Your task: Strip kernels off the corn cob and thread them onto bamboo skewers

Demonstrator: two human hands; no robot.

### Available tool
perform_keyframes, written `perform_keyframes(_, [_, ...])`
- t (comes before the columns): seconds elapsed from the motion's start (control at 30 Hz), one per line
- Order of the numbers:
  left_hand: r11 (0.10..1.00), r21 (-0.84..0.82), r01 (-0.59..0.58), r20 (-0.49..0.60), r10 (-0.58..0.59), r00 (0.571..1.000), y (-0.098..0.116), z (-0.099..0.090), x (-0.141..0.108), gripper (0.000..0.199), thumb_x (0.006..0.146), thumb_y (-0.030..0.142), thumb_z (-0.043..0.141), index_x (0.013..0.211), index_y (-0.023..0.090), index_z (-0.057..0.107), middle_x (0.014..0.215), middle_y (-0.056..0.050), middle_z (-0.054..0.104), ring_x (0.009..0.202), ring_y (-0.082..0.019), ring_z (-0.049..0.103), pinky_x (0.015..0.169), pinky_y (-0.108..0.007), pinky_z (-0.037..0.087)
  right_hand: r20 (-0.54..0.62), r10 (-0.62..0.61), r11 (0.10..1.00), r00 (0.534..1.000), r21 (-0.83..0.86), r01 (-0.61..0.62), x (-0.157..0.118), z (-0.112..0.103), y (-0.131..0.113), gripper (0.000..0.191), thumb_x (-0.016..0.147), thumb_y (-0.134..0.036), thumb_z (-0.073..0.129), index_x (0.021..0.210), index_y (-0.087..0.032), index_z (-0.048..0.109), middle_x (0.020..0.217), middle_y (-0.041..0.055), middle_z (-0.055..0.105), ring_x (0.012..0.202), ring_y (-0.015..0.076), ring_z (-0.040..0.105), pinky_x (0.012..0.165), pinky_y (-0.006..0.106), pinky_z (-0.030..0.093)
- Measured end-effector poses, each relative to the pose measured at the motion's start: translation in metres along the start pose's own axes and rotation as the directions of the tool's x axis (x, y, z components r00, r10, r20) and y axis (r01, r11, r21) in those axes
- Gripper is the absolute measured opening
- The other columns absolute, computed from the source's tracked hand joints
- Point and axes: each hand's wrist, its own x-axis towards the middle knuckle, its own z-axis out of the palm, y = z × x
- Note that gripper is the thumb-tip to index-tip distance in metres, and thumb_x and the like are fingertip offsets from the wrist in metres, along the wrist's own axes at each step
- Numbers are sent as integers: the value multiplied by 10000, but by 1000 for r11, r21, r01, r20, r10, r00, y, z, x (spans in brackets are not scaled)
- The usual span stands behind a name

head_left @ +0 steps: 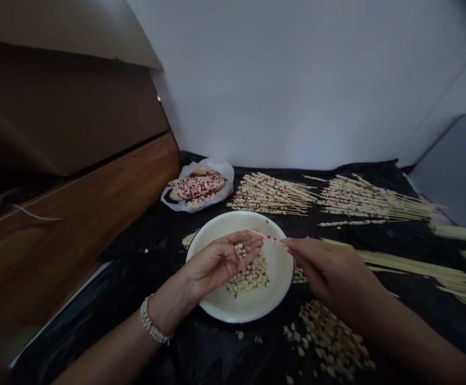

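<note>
My right hand (325, 262) pinches a thin wooden skewer (262, 234) that carries a few dark red and pale kernels. The skewer points left, its tip at the fingertips of my left hand (225, 259). That hand is palm up and curled over a white bowl (212, 305), with some corn kernels (240, 249) showing in its cupped fingers. Beneath it, loose pale kernels (249, 280) with reddish bits lie in the bowl. Whether the left fingertips also grip a single kernel is too small to tell.
Speckled corn cobs (199, 187) sit in a plastic bag behind the bowl. Two piles of kernel-threaded skewers (271, 193) lie at the back. Bare skewers (409, 260) are at right, and a kernel heap (333, 337) is in front. Black plastic sheeting (137, 283) covers the surface.
</note>
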Motion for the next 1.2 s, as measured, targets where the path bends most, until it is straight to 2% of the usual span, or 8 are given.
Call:
perform_keyframes(0.07, [999, 3, -32, -35, 32, 999, 3, -2, 2, 516, 604, -197, 426, 953, 74, 693, 1004, -106, 732, 1061, -175, 669, 953, -242, 499, -31, -19, 999, 999, -32, 18, 1, -5, 2, 272, 942, -188, 409, 1014, -207, 671, 991, 67, 731, 813, 187, 694, 750, 310, 540])
perform_keyframes(0.27, [996, 18, -87, -160, 89, 983, 3, -1, 3, 327, 804, -62, 541, 1029, 129, 682, 1002, -117, 744, 1024, -202, 695, 821, -250, 581, -71, -52, 992, 996, -121, 43, 3, -17, 5, 299, 954, -212, 402, 1115, -209, 654, 1024, 63, 740, 817, 186, 705, 684, 289, 545])
perform_keyframes(0.4, [995, 39, -96, -202, 102, 974, 3, 3, 1, 226, 841, 24, 593, 1030, 102, 689, 1001, -146, 747, 995, -218, 706, 821, -258, 585, -31, -43, 986, 999, -161, 37, 2, -23, 7, 297, 947, -217, 394, 1095, -225, 651, 1020, 49, 746, 795, 188, 713, 638, 286, 539])
perform_keyframes(0.5, [997, -2, -72, -223, 70, 972, 5, 4, 2, 206, 864, 76, 590, 1046, 77, 687, 987, -169, 744, 977, -235, 711, 801, -271, 590, 7, -5, 977, 1000, -211, 6, 1, -27, 10, 293, 954, -250, 377, 1048, -226, 653, 965, 46, 755, 727, 198, 715, 609, 305, 539])
perform_keyframes(0.67, [994, -1, -110, -227, 107, 968, 4, 2, 3, 256, 849, 1, 551, 1042, 88, 695, 966, -150, 750, 958, -227, 716, 805, -273, 588, 51, -15, 971, 999, -239, 27, 0, -27, 12, 291, 954, -252, 364, 1005, -222, 650, 940, 45, 754, 704, 199, 712, 575, 302, 529])
perform_keyframes(0.83, [989, 51, -142, -213, 149, 966, 3, -1, 3, 160, 855, 21, 572, 911, 79, 711, 975, -146, 742, 925, -193, 716, 810, -228, 576, 32, -46, 968, 998, -244, 53, 0, -26, 11, 281, 933, -227, 385, 983, -222, 661, 947, 51, 753, 653, 173, 694, 558, 274, 513])
perform_keyframes(1.03, [988, 25, -155, -246, 156, 957, 3, -2, 4, 134, 848, 29, 602, 881, 106, 706, 848, -86, 726, 758, -108, 700, 705, -154, 568, 40, -37, 972, 999, -230, 45, 0, -25, 10, 297, 920, -202, 388, 981, -225, 677, 922, 45, 752, 622, 166, 679, 575, 287, 526])
perform_keyframes(1.2, [984, 14, -180, -285, 176, 942, 4, -2, 5, 131, 812, -5, 635, 848, 102, 702, 817, -71, 715, 724, -97, 694, 655, -132, 567, 55, -54, 975, 997, -215, 65, 1, -25, 10, 309, 915, -194, 389, 1008, -222, 683, 902, 46, 750, 623, 168, 677, 562, 288, 530])
